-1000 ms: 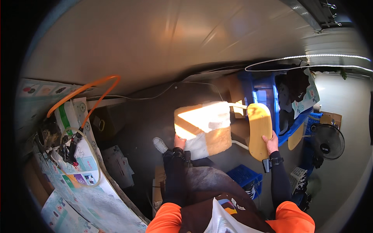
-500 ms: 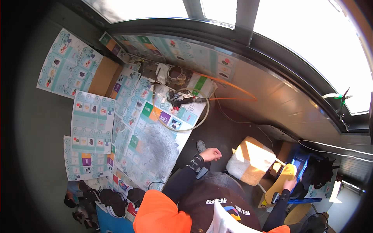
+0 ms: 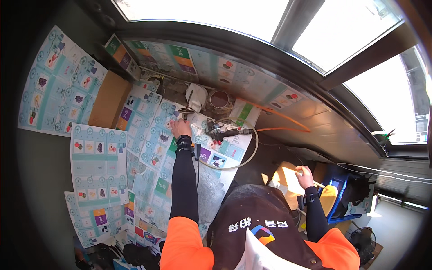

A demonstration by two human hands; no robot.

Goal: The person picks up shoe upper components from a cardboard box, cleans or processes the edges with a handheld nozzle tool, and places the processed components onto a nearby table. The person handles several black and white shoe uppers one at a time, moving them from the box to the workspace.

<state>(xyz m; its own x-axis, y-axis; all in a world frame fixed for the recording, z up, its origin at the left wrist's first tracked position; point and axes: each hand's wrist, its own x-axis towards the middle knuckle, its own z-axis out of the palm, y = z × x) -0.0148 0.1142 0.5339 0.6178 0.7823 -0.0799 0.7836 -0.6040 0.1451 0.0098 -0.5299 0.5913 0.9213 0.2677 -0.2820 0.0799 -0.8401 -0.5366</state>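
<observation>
My left hand (image 3: 181,128) reaches over the far part of the paper-covered table (image 3: 207,191). Its fingers are apart, at the lower end of a small metal tool (image 3: 185,111); I cannot tell how firmly they touch it. To its right lies a black pistol-grip tool (image 3: 217,132) with red parts, circled by a pale hose (image 3: 234,167). My right hand (image 3: 305,177) hovers in front of a fluffy white-and-tan block (image 3: 284,176), fingers loosely bent and apart, with nothing visible in them. A yellow sole-shaped piece (image 3: 329,197) lies beyond it by a blue crate (image 3: 338,208).
A round brown-filled pot (image 3: 219,99) and a white container (image 3: 196,96) stand along the table's back. An orange hose (image 3: 283,129) runs beside the wall. Several dark shoes (image 3: 139,255) lie at lower left. A black fan (image 3: 362,245) stands at lower right.
My left hand has moved forward and left, over the table to the metal tool. My right hand has let go of the yellow sole-shaped piece and come left. The view has shifted.
</observation>
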